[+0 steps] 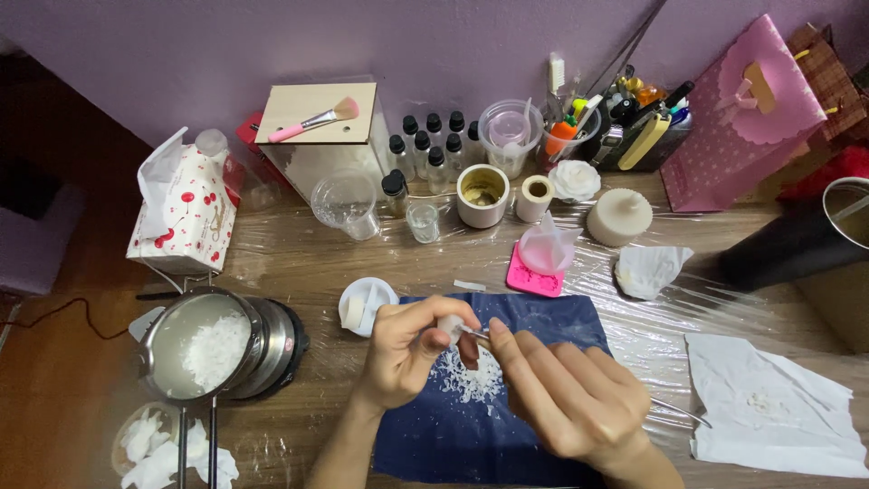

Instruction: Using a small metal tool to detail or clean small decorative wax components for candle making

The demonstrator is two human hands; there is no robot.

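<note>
white wax piece (450, 328) pinched in left hand (407, 349); right hand (566, 394) grips a thin metal tool (674, 409), scraping shavings (471, 378) onto blue cloth (453, 435) at 6 o'clock.

Film-covered wooden table (299, 263) under blue cloth (453, 426), clutter.

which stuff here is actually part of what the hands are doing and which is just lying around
In use:
- left hand holding a small white lump
- right hand working a thin metal tool against it
- white shavings on the blue cloth

Lying about:
- pot of white flakes
- black-capped bottles
- pink brush
- pink mould
- crumpled tissue
</note>
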